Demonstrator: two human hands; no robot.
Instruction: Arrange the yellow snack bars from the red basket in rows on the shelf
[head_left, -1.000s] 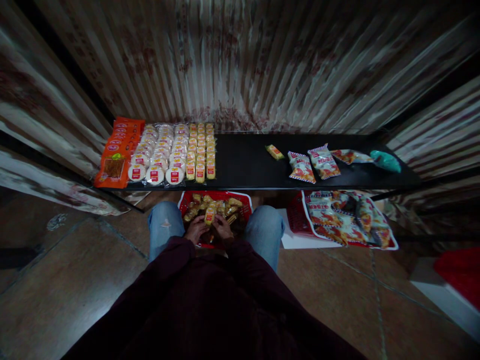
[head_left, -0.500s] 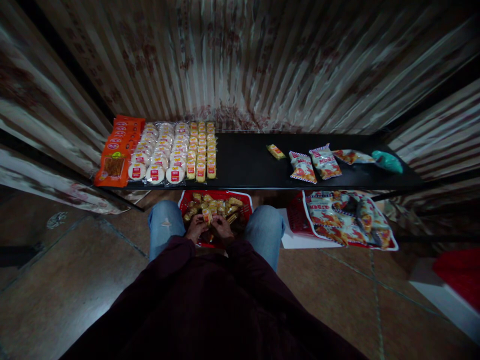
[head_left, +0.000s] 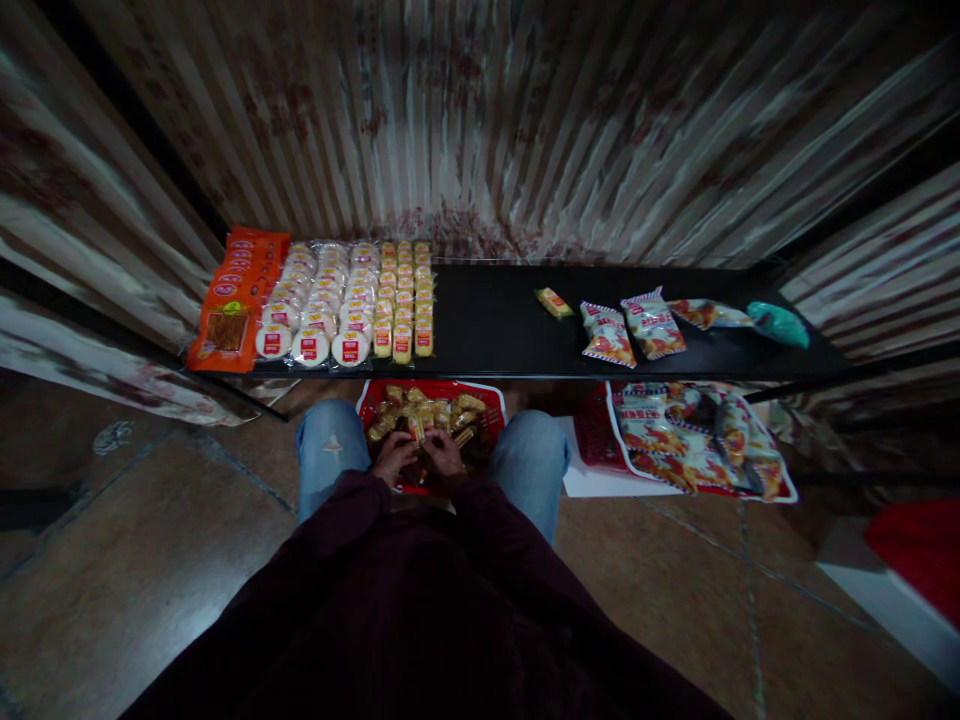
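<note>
Between the knees stands a red basket (head_left: 491, 400) holding several small gold-wrapped snacks (head_left: 466, 404). Over it, my left hand (head_left: 395, 455) and my right hand (head_left: 442, 453) meet with closed fingers on one yellow snack pack (head_left: 418, 430). On the black shelf (head_left: 487, 320) ahead, rows of similar yellow packs (head_left: 403, 342) stand at the right of the round white packs (head_left: 310, 346). Orange packs (head_left: 229, 328) lie at the shelf's left end. One loose yellow pack (head_left: 553, 303) lies right of the shelf's middle.
Striped bags (head_left: 652, 323) and a green packet (head_left: 778, 325) lie on the shelf's right part. Below, a second red basket (head_left: 598, 440) holds similar bags, beside a white sheet (head_left: 581, 478). A patterned curtain (head_left: 480, 130) hangs behind the shelf.
The yellow pack between my hands has turned, and its red label no longer shows clearly. My fingers have shifted slightly around it.
</note>
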